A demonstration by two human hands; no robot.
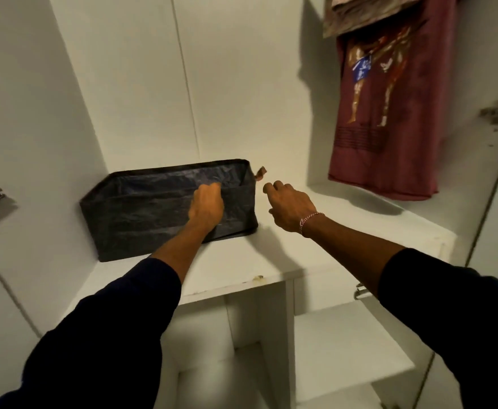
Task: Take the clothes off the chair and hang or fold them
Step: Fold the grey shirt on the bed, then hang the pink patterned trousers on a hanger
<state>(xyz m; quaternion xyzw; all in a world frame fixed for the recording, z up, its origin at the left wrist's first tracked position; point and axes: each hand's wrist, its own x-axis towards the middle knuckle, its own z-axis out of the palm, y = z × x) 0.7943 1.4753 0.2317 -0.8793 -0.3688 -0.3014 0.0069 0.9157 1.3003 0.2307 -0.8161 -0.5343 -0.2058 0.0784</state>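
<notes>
While both dark-sleeved arms reach into a white wardrobe, the left hand [206, 206] sits at the near rim of a dark blue fabric storage bin [141, 214], fingers curled over that edge and gripping it. The bin rests on the white shelf [274, 258], pushed toward the left wall. Just beside the bin's right end, the right hand [290, 206] hovers above the shelf with fingers loosely bent, holding nothing; a red-and-white thread bracelet [309, 221] circles its wrist. A small brown tag [261, 173] sticks up at the bin's far right corner. Up at the right, a maroon printed T-shirt [389, 113] hangs above the shelf, with another crumpled garment [362, 13] over its top.
</notes>
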